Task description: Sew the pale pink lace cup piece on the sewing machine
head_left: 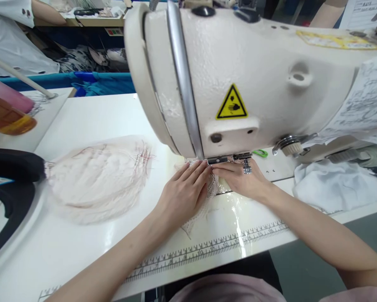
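My left hand lies palm down on a piece of pale lace fabric, its fingers stretched out toward the needle area of a white sewing machine. Below that hand a pointed end of the lace shows on the table. On the other side of the lace, my right hand has its fingers drawn together at the fabric's edge, close to the left fingertips. A metal guide under the machine head covers part of the right fingers. The machine head hides the needle.
A sheer pale pink fabric pile lies left on the white table. Beyond it stand a black curved object and thread cones. Right are white cloth and a green clip. A printed ruler runs along the front.
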### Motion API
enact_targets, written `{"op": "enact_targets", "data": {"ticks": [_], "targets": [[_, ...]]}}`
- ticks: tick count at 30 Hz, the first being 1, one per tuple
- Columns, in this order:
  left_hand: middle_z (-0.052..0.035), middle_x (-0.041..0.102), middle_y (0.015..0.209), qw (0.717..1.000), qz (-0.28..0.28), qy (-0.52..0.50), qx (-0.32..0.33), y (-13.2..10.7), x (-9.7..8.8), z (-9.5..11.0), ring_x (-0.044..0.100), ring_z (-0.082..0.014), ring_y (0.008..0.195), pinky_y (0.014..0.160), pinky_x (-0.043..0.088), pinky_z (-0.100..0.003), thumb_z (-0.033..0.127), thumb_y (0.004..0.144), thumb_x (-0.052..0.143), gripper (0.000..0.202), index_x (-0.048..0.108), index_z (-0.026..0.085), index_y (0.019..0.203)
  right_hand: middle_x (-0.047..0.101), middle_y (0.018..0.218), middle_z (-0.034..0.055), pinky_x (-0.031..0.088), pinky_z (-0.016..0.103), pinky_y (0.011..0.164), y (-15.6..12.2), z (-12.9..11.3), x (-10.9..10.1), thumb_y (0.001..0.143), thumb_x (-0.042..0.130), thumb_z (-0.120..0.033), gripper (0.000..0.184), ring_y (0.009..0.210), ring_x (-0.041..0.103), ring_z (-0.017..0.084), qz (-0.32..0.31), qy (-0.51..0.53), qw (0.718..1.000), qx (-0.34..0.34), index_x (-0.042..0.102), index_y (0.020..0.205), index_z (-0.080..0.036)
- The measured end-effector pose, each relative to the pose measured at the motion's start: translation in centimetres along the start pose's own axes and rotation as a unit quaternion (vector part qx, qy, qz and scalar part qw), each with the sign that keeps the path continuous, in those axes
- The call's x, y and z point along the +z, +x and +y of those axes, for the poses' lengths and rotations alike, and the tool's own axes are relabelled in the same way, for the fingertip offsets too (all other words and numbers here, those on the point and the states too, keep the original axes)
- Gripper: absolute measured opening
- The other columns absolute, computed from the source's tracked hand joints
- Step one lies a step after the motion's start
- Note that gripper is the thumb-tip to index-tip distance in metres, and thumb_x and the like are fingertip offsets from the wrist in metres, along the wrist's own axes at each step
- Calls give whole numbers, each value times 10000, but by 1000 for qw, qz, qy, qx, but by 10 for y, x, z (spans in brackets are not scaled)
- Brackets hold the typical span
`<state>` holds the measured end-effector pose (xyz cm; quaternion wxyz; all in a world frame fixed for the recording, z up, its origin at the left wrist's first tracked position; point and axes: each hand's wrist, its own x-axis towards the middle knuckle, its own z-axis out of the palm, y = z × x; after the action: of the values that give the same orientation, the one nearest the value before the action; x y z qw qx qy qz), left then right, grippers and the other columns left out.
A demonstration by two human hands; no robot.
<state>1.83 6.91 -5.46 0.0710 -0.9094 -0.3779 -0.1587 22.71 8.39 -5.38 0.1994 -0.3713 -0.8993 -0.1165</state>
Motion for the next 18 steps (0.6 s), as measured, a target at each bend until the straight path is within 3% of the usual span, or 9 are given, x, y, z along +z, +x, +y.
{"op": "enact_targets", "data": {"ticks": [8,13,18], "targets": [[-127,565,1335,1000,12,-1,1,0,-1,1,526,-265,1256,1056,459,-444,245,967,385,399,550,78,1289,698,1159,-59,421,348,669,-2,-2,1,826,428,-25,391,812,679,171,9,-6,1000,16,696,995,-254],[-123,561,1342,1000,16,-2,1,0,3,2,527,-255,1256,1060,453,-450,258,973,379,409,537,83,1306,731,1059,-41,418,325,668,-1,3,7,812,465,-27,339,840,663,175,42,21,999,-11,704,928,-237],[-121,586,1317,999,13,27,29,0,-17,4,568,-272,1206,988,485,-461,273,970,420,379,562,112,1282,742,964,-39,424,316,706,0,5,11,828,451,-28,311,815,643,159,86,19,996,-31,694,887,-214]]}}
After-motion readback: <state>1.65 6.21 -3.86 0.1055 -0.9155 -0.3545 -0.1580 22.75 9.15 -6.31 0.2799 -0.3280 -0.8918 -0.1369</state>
